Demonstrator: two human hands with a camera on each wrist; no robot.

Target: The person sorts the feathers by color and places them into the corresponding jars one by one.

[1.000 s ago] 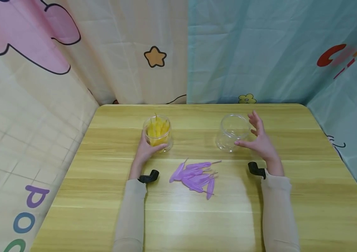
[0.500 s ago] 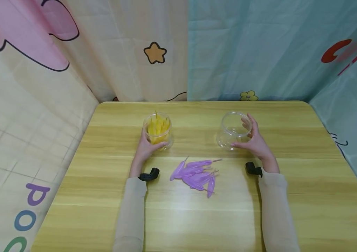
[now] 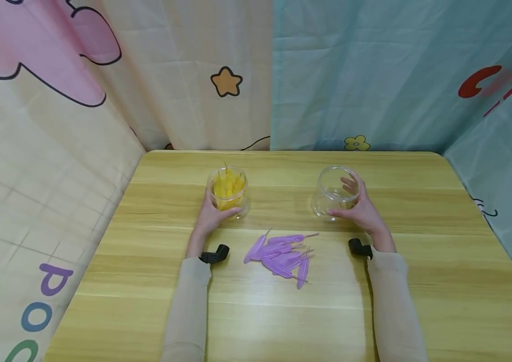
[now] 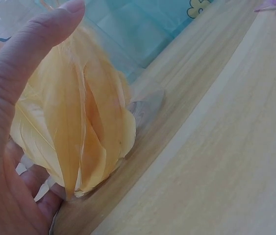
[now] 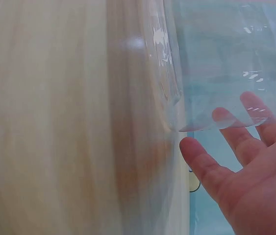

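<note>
My left hand holds a clear glass cup at the left, its thumb across the near side. Yellow feathers stand inside that cup with their quills up; in the left wrist view the feathers show close through the wall. At the right, my right hand is curved around a second clear glass cup, thumb in front and fingers on the far side. The right wrist view shows those fingers partly through the glass. Both cups stand upright on the table.
A loose pile of purple feathers lies on the wooden table between the forearms, quills mostly pointing right. Printed curtains hang behind the table and along both sides.
The right hand has closed in from the right around the second cup, its fingers moving behind the glass. My left hand stays on the cup with yellow feathers.
</note>
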